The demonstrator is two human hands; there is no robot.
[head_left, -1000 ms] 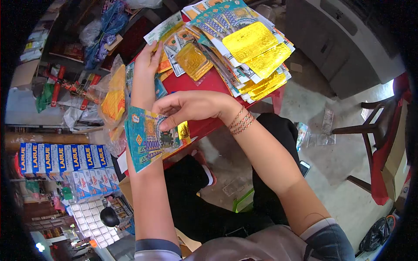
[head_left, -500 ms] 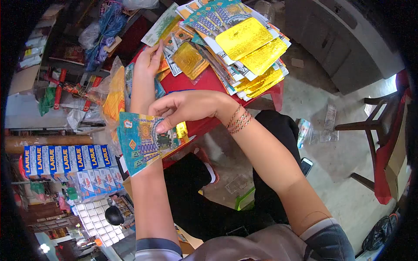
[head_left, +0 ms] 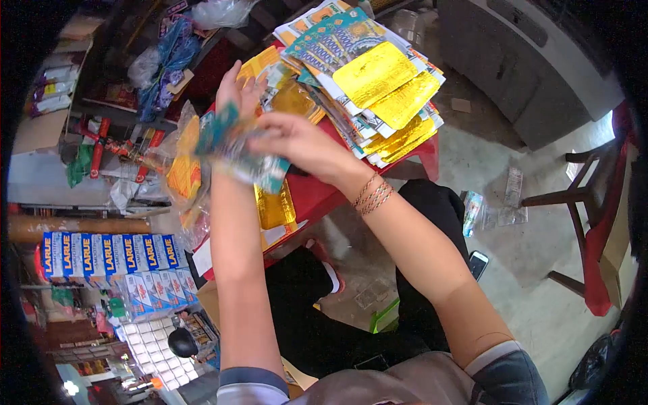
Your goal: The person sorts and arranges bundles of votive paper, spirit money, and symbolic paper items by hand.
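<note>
My right hand (head_left: 293, 143) pinches some teal joss paper notes (head_left: 233, 145), printed like banknotes and smeared by motion. They pass in front of my left wrist. Just beyond them my left hand (head_left: 239, 91) has its fingers apart, over the far left side of the red table (head_left: 320, 196). Close to its fingertips lie orange joss paper (head_left: 260, 62) and a gold-foil packet (head_left: 297, 100). To the right rises a tall fanned stack of joss paper (head_left: 368, 101), with teal notes and gold sheets on top. Another gold sheet (head_left: 275, 208) lies at the table's near edge.
An orange packet in clear plastic (head_left: 185, 162) is left of the table. Beer cartons (head_left: 111, 256) are stacked further left. A phone (head_left: 478, 263) lies by my leg. On the right are a red and brown chair (head_left: 594, 202) and a grey cabinet (head_left: 526, 74).
My right hand has moved up and away with the teal notes. My left hand has let go of a green printed sheet, which no longer shows, and its fingers have spread.
</note>
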